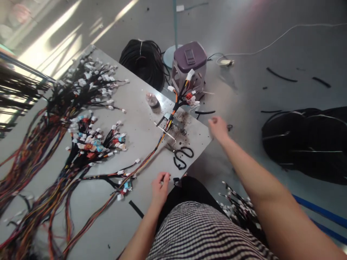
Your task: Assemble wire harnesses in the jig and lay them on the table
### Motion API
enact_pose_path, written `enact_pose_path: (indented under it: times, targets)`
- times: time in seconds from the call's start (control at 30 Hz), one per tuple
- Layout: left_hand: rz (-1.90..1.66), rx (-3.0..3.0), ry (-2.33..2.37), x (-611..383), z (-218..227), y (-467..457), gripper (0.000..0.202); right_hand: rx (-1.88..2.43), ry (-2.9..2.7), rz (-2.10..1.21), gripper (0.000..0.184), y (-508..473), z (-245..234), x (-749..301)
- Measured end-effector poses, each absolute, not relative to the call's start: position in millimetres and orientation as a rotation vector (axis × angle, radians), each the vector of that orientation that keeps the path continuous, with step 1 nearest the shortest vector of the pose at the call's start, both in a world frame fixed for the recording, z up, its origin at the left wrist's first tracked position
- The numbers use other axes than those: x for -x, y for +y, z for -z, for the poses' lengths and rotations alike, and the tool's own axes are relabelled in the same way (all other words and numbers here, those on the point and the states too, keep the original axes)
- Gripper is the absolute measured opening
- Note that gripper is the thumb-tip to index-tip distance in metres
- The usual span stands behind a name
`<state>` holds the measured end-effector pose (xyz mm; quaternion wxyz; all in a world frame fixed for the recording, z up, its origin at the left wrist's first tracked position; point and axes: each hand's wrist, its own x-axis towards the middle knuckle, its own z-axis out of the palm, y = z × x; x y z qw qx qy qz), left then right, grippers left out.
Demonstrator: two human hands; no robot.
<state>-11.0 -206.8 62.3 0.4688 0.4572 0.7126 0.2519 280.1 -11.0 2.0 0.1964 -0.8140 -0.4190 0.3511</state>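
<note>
My left hand hovers over the front of the table, its fingers curled toward the thumb. Whether it holds anything small is unclear. My right hand is beyond the table's right corner, fingers closed together, and what may be in them is hidden. Between the hands lie black-handled scissors. A wire harness runs diagonally across the table and through a small metal fixture; its branched end with white connectors sticks up past the edge. A short black tube is near my right hand.
Bundled harnesses cover the table's left side. A small jar stands near the far edge. On the floor are a purple-topped stool with a phone, a black tubing coil, large black bundles and a white cable.
</note>
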Motion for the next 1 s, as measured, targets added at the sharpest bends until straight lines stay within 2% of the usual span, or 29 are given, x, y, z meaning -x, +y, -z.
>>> enact_pose_path:
  times: [0.07,0.1,0.23,0.3,0.43,0.63,0.77,0.83,0.9,1.0]
  targets:
    - [-0.591,-1.192,1.616,-2.7,-75.8,-203.6,0.039,2.244,-1.462,-1.079,0.018,-63.9,-2.2,-239.9]
    - [-0.588,-1.230,1.565,-9.7,-80.9,-201.9,0.038,2.178,-1.573,-1.152,0.017,-87.8,-2.1,-216.6]
    - [-0.591,-1.364,1.438,-34.5,-87.3,-211.2,0.035,2.043,-2.189,-0.880,0.046,-140.1,-1.2,-154.1]
    - [-0.561,-1.410,1.398,-43.6,-83.6,-227.8,0.033,2.121,-2.282,-0.803,0.041,-142.3,-2.6,-150.7]
    - [-0.481,-1.364,1.380,-53.6,-72.5,-270.2,0.034,2.163,-2.364,-0.926,0.033,-137.4,-7.9,-169.4]
    - [-0.446,-1.230,1.486,-49.4,-64.6,-300.2,0.040,2.101,-2.255,-1.094,0.043,-142.4,-12.8,-197.5]
    - [-0.503,-1.049,1.646,-62.8,-54.1,-284.5,0.047,1.978,-2.036,-1.470,0.033,-152.9,-18.3,-228.2]
    - [-0.519,-0.857,1.718,-89.6,-45.0,-267.9,0.053,1.851,-1.910,-1.689,0.028,-163.2,-20.2,-249.7]
    - [-0.529,-0.638,1.725,-131.2,-35.5,-247.9,0.055,1.722,-1.686,-1.881,0.031,-173.0,-20.6,-277.3]
    - [-0.540,-0.414,1.679,-206.2,-24.5,-213.3,0.042,1.659,-1.376,-1.895,0.029,-175.2,-17.5,-332.1]
